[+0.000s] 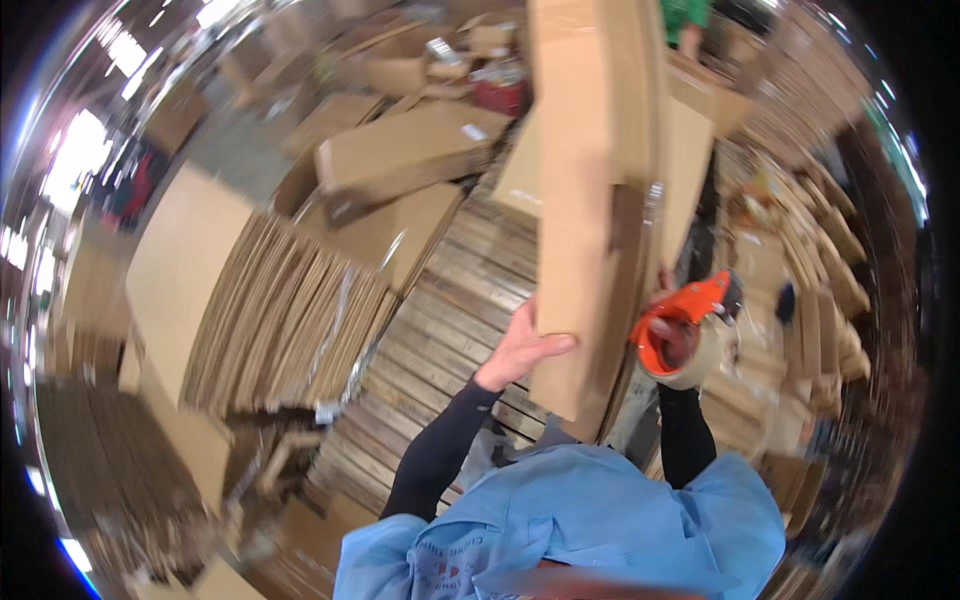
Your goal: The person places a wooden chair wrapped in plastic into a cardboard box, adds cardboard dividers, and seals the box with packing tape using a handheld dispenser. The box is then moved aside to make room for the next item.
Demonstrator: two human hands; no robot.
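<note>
A long, narrow cardboard box [574, 230] stands tilted in front of me, its far end running out of the top of the picture. My left hand [525, 350] grips its left side near the close end, thumb laid over the face and the other fingers partly hidden. On the right side of the box is my right hand [677, 343], with an orange tape dispenser [652, 352] and its roll of tape around the hand. Some of that hand's fingertips reach the box's edge; the rest are hidden by the dispenser.
Below the box lies a slatted wooden surface [465, 270]. Bundled flat cardboard [290, 310] stands at left, with a closed carton [410, 155] beyond it. More stacked cardboard [800, 270] lines the right. Another person's green sleeve [686, 14] shows at the top.
</note>
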